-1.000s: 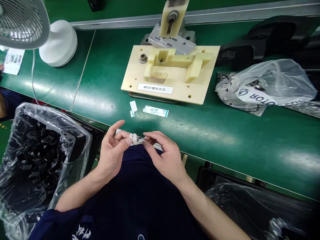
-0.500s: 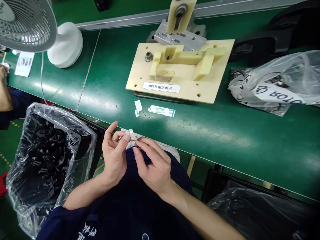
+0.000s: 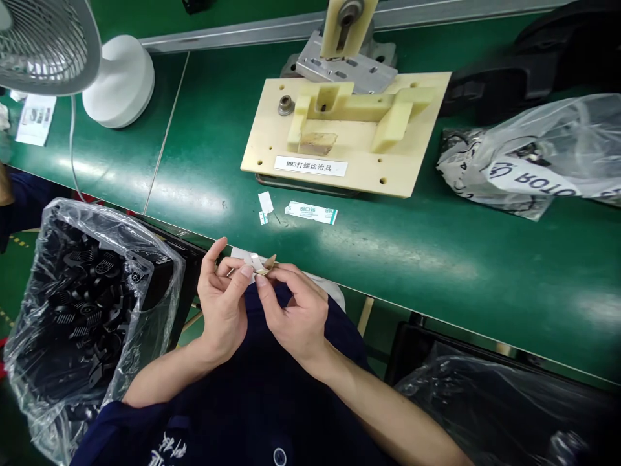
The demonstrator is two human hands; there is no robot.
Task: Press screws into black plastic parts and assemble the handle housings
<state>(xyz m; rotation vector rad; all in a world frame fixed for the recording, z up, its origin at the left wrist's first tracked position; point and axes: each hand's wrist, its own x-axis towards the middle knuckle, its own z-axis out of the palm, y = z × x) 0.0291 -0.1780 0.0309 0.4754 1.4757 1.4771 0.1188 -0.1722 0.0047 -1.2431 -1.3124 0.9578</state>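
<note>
An adhesive bandage (image 3: 265, 265), tan with pale backing strips, is held between my two hands over the table's front edge. My left hand (image 3: 222, 310) pinches one end between thumb and fingers, its index finger raised. At the other end, the thumb and index finger of my right hand (image 3: 297, 314) are closed on the bandage. Just beyond my hands on the green table (image 3: 407, 259) lie a torn bandage wrapper (image 3: 311, 212) with green print and a smaller white scrap (image 3: 265, 202).
Behind the wrapper stands a cream-coloured fixture (image 3: 359, 142) with a label. A white fan (image 3: 119, 81) is at the left, a plastic bag of parts (image 3: 533, 152) at the right. A plastic-lined bin (image 3: 179, 275) of black parts stands lower left; another lined bin (image 3: 485, 382) is lower right.
My right thumb and fingers have shifted up against the bandage, and its tan end now stands up more between my hands. My left hand keeps its pinch. The whole view has shifted slightly.
</note>
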